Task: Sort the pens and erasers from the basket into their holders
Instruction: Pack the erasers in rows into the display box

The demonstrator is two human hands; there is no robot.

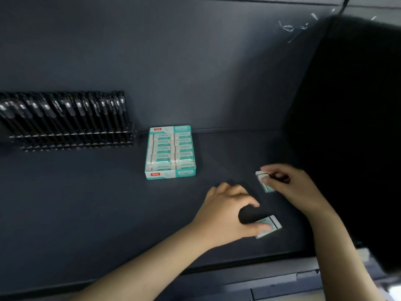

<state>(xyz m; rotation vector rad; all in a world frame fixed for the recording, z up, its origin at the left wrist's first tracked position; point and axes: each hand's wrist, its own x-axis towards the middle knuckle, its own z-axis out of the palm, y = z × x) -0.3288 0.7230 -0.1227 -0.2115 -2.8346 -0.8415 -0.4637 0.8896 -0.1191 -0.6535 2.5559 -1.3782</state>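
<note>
A teal and white eraser box [170, 175] stands in the middle of the dark shelf, filled with rows of wrapped erasers. At the far left a clear rack [73, 139] holds a row of black pens [65, 109]. My right hand [295, 187] pinches two stacked white erasers [263, 181] to the right of the box. My left hand [227, 213] reaches over the shelf, its thumb and fingers closing on another wrapped eraser [270, 227] that lies on the surface. The basket is out of view.
The dark shelf [97, 203] has a back wall right behind the box and rack. A large black shape [351, 127] fills the right side. The shelf's front edge runs below my forearms.
</note>
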